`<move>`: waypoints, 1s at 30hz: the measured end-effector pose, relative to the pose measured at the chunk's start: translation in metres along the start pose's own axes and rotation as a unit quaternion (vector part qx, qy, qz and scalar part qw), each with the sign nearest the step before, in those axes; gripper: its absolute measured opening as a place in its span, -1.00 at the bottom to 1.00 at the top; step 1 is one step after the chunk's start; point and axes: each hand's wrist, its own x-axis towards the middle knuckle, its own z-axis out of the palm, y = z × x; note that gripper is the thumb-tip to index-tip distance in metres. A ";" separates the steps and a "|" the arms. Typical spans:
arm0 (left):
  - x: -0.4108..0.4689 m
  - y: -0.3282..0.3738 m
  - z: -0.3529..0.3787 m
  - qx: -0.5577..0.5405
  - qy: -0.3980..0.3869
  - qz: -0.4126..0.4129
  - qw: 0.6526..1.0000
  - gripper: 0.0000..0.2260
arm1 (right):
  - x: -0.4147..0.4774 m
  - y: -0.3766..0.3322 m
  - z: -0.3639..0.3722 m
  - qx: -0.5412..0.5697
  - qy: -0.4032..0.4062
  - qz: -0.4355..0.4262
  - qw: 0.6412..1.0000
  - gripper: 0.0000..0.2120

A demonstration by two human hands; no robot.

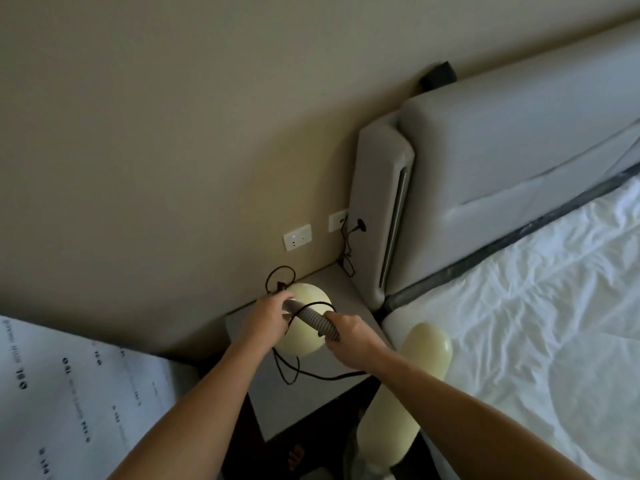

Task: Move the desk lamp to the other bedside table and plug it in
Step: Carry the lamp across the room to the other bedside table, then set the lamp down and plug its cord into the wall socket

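The desk lamp stands on a grey bedside table [349, 299] by the bed. Its round cream base [304, 344] rests on the tabletop and a ribbed grey flexible neck [313, 318] rises from it. The long cream lamp head [405, 386] hangs over the table's right front edge. My left hand [265, 317] grips the lower end of the neck. My right hand [346, 336] grips the neck higher up. A black cord [294, 370] loops across the table and behind the base. Two white wall sockets [298, 236] sit above the table.
A padded grey headboard [519, 168] and a bed with a white sheet [540, 306] fill the right side. A second black cable [346, 251] hangs from the right-hand socket [337, 220]. A white printed sheet [76, 403] lies at lower left. The beige wall is behind the table.
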 end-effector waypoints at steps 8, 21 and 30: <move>0.041 -0.031 0.033 -0.156 -0.084 -0.114 0.978 -0.60 | 0.072 0.024 0.039 0.026 -0.037 0.064 0.997 -0.78; 0.070 -0.097 0.066 -0.132 -0.056 -0.158 0.977 -0.56 | 0.167 0.056 0.089 0.043 -0.056 0.117 0.991 -0.64; 0.075 -0.099 0.067 -0.076 -0.068 -0.099 0.990 -0.69 | 0.187 0.056 0.087 0.008 -0.047 0.116 0.992 -0.66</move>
